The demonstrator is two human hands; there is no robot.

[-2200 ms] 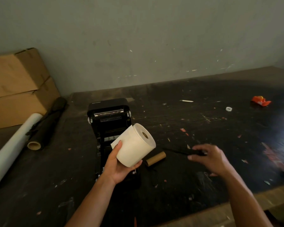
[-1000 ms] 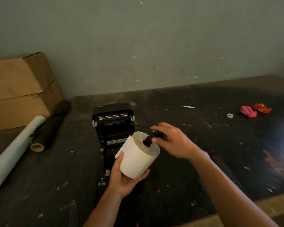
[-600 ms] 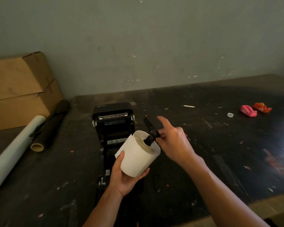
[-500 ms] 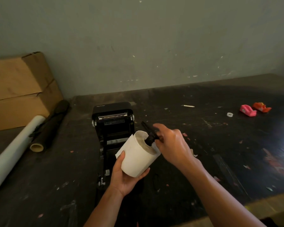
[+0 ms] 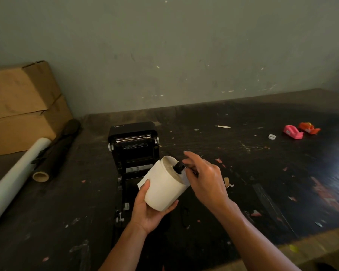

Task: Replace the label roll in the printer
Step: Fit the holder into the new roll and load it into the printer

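Above the open printer (image 5: 134,145), left hand (image 5: 148,209) grips the label roll (image 5: 165,187); right hand (image 5: 204,178) pinches the black spindle (image 5: 178,166), now seated deeper in the core. Roll nearly ready for loading.

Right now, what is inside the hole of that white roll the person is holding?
A black spindle sticks out of the core of the label roll, which the left hand holds. The right hand is at its outer end. The roll hides how far in it reaches.
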